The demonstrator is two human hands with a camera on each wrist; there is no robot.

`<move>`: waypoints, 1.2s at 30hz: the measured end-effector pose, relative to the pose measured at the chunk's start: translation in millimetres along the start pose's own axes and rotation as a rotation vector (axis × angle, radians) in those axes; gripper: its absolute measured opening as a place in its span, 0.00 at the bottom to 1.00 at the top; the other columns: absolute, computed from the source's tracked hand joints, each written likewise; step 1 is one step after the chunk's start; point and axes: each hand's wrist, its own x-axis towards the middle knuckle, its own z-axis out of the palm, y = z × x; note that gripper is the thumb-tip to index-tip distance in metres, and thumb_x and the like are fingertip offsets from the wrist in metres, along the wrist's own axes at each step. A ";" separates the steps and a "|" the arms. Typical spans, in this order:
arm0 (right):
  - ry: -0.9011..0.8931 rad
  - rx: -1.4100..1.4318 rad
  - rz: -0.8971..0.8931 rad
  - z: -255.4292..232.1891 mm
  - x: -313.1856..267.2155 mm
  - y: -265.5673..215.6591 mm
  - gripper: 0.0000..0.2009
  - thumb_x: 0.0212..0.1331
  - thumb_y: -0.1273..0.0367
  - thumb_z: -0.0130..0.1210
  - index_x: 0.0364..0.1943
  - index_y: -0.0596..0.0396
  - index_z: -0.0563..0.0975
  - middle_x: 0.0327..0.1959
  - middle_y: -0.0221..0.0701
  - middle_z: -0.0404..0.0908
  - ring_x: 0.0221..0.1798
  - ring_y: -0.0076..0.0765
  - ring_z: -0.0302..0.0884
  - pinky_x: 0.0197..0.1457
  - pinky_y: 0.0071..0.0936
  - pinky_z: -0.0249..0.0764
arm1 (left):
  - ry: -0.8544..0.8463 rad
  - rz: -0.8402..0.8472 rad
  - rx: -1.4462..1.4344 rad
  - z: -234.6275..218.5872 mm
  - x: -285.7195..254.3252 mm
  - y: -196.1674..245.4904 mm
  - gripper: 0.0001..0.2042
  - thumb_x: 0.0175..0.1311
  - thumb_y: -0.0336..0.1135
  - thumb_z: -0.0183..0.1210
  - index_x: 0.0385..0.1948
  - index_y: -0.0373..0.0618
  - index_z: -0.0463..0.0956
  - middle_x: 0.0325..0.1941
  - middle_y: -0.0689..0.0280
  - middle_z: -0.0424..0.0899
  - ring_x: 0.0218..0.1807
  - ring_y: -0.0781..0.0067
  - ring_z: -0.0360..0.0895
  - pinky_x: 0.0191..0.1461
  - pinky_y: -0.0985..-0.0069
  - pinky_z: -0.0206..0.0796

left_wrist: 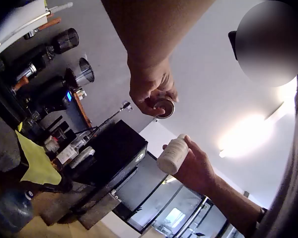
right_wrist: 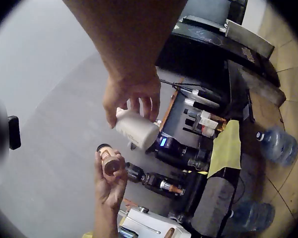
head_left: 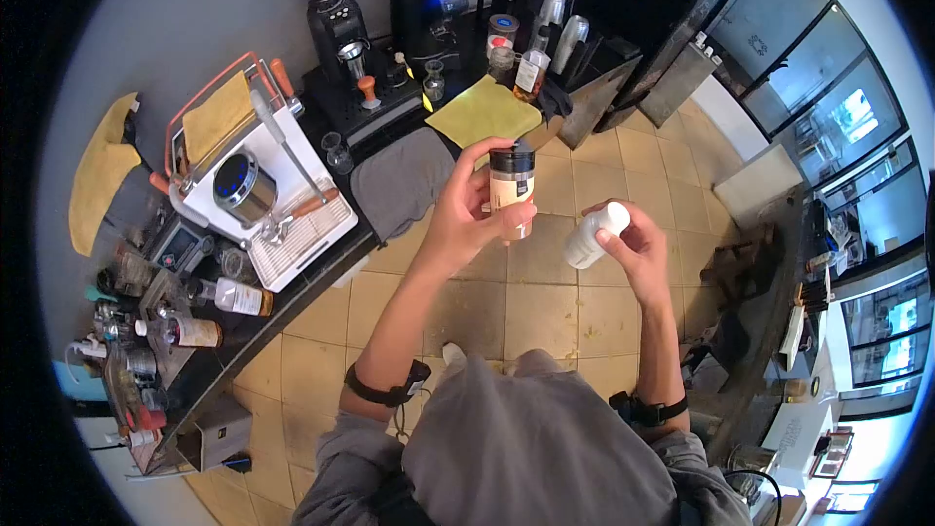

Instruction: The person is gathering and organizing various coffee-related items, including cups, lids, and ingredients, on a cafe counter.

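Observation:
In the head view my left hand [head_left: 456,224] grips a small jar [head_left: 512,190] with a black lid and a cream label, thumb across its front. The jar stands upright in the air; its brownish lower part shows in the right wrist view. My right hand [head_left: 645,251] holds a white plastic bottle [head_left: 586,244] with a white cap, tilted so the cap leans up and right. Both hands are in front of my body, side by side and apart, above the tiled floor. The left wrist view shows the jar's round base [left_wrist: 165,109] from below.
Left along the dark counter stands a white espresso machine [head_left: 263,185], with a grey cloth [head_left: 404,185] and a yellow cloth [head_left: 482,115] farther along. Coffee grinders [head_left: 336,24] and a labelled bottle [head_left: 531,70] stand behind. Large water jugs [right_wrist: 278,146] are on the floor.

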 end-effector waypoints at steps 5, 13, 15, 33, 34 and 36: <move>-0.064 -0.045 0.002 7.9 67.5 20.0 0.16 0.55 0.71 0.66 0.47 0.59 0.80 0.45 0.29 0.82 0.49 0.27 0.77 0.56 0.29 0.72 | 0.049 0.005 -0.025 -31.4 44.2 -15.0 0.37 0.53 0.28 0.71 0.64 0.49 0.58 0.46 0.58 0.80 0.45 0.69 0.81 0.49 0.71 0.75; -0.151 -0.006 -0.125 -2.3 202.3 40.4 0.17 0.53 0.72 0.68 0.47 0.59 0.79 0.47 0.29 0.79 0.50 0.26 0.76 0.54 0.27 0.71 | 0.054 0.089 0.058 -69.1 139.9 -37.0 0.37 0.53 0.26 0.70 0.63 0.51 0.56 0.50 0.58 0.78 0.49 0.68 0.79 0.52 0.68 0.74; -0.183 -0.005 -0.222 -8.8 242.9 38.4 0.17 0.52 0.72 0.68 0.47 0.59 0.79 0.47 0.28 0.76 0.50 0.25 0.75 0.54 0.26 0.71 | 0.095 0.103 0.106 -72.9 168.8 -37.3 0.37 0.53 0.25 0.70 0.64 0.50 0.56 0.50 0.59 0.78 0.49 0.68 0.79 0.55 0.68 0.72; -0.158 0.008 -0.538 32.1 578.4 -40.4 0.19 0.55 0.69 0.67 0.49 0.61 0.78 0.40 0.25 0.72 0.41 0.17 0.72 0.47 0.18 0.71 | 0.258 0.377 0.100 -145.5 376.9 -6.9 0.33 0.57 0.28 0.67 0.64 0.42 0.58 0.53 0.53 0.77 0.54 0.57 0.79 0.59 0.63 0.71; -0.134 -0.008 -0.568 37.0 597.8 -46.3 0.19 0.56 0.67 0.67 0.49 0.61 0.78 0.37 0.24 0.72 0.39 0.17 0.71 0.45 0.17 0.70 | 0.235 0.382 0.111 -152.0 383.6 -4.9 0.33 0.57 0.28 0.67 0.64 0.42 0.58 0.53 0.53 0.77 0.54 0.57 0.79 0.59 0.63 0.71; -0.090 -0.096 -0.621 43.2 634.7 -60.6 0.20 0.55 0.64 0.68 0.49 0.61 0.78 0.33 0.21 0.72 0.36 0.16 0.69 0.42 0.16 0.68 | 0.222 0.367 0.101 -158.6 392.8 -2.7 0.34 0.57 0.28 0.67 0.65 0.41 0.58 0.53 0.53 0.77 0.54 0.58 0.79 0.59 0.63 0.71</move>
